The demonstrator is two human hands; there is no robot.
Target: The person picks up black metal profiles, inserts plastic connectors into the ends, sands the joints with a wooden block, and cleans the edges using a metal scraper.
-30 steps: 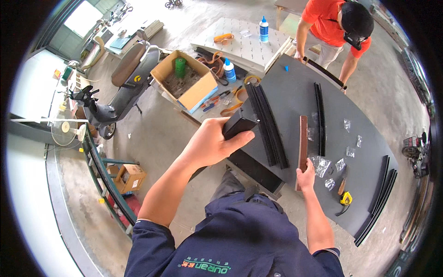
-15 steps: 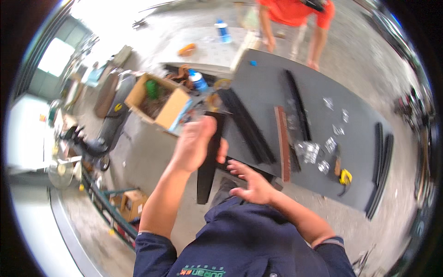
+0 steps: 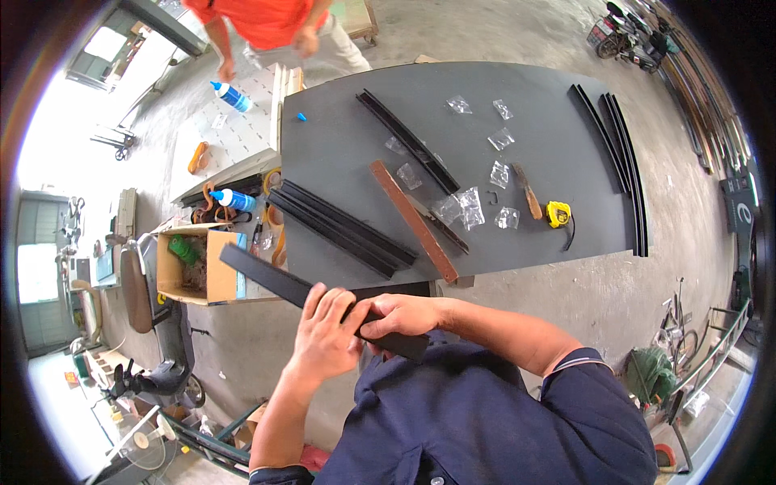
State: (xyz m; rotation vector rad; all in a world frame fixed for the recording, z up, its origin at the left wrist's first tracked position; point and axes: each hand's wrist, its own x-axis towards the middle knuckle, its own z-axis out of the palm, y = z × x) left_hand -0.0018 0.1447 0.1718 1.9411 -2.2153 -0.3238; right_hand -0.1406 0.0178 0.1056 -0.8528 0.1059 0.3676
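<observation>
A black channel-like bar (image 3: 263, 273) slants in front of my body, off the near edge of the table. My left hand (image 3: 326, 335) is wrapped round its middle. Close beside it, my right hand (image 3: 404, 314) grips the bar nearer its lower end, thumb on top; some fingers of both hands are hidden behind the bar. Beyond it on the table lie several black channel bars (image 3: 339, 230), a reddish-brown strip (image 3: 412, 220), another black channel (image 3: 408, 141) and small clear plastic packets (image 3: 470, 208).
The grey table (image 3: 517, 250) also bears a wooden-handled tool (image 3: 529, 192), a yellow tape measure (image 3: 558, 214) and long black strips (image 3: 626, 170) at right. A cardboard box (image 3: 218, 267) and blue-and-white bottles (image 3: 233, 97) are at left. A co-worker in orange (image 3: 263, 23) stands beyond.
My right hand, apart from the bar before, now grips it. The bar has swung from near upright to a slant. My view has turned, and the co-worker appears farther left.
</observation>
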